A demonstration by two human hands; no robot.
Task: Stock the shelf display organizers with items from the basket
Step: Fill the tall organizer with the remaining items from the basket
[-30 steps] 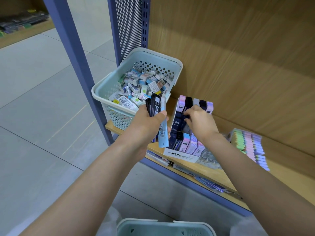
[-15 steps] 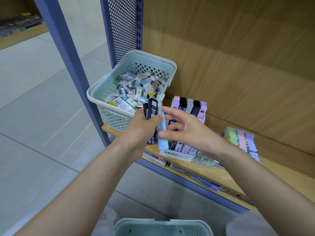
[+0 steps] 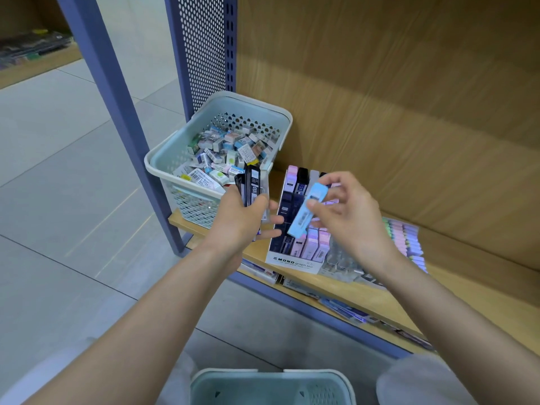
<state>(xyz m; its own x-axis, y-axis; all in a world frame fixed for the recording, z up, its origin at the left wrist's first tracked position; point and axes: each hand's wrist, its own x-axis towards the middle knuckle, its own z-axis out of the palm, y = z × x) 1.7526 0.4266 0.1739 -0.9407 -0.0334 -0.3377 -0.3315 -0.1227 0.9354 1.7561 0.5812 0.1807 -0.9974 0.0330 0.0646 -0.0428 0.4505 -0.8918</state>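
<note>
Blue case now in right hand

Both bare forearms reach away from the body and converge toward the middle. The left forearm rises from the near left with a straight wrist. The left hand shows its back, thumb and fingers curled round a bundle of dark slim cases that stand upright out of the top of the grip; its fingertips peek out on the right. The right forearm comes in from the near right. The right hand, close beside the left, pinches a tilted light blue case between thumb and forefinger, the remaining fingers loosely bent.
</note>
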